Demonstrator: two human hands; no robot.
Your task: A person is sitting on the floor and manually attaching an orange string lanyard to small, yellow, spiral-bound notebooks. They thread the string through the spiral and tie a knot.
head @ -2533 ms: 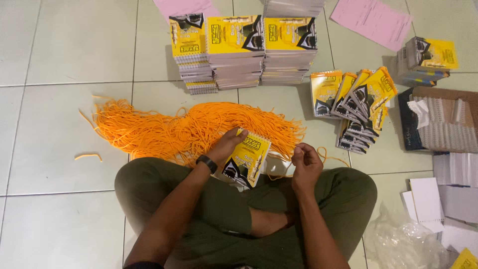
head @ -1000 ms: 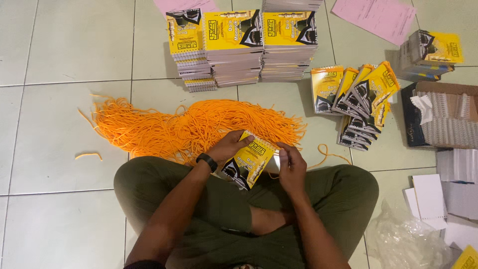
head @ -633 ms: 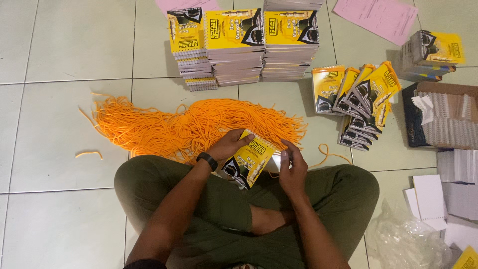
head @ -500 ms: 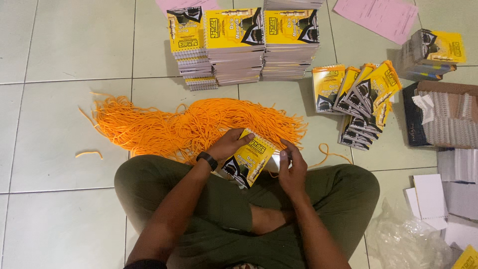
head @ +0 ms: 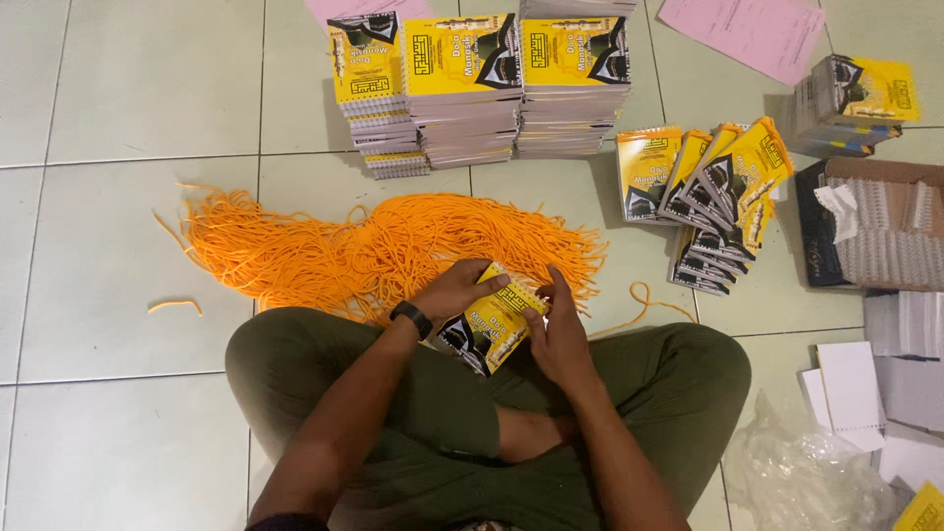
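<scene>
Seated cross-legged on pale tile. Left hand (head: 454, 292), wrist banded in black, curled over booklet (head: 490, 322) top edge, fingers pinching it; right hand (head: 558, 331) gripping its right side, fingers pressed together. Glossy yellow-black booklet above the lap, long axis tilted up-right. Beyond, tangled orange cords (head: 379, 252); farther, booklet stacks (head: 472, 84).

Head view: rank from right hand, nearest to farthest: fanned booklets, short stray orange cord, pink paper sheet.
From the right hand:
1. Fanned booklets, on the floor up and to its right.
2. Pink paper sheet, top right corner.
3. Short stray orange cord, far left, alone on the tile.
</scene>
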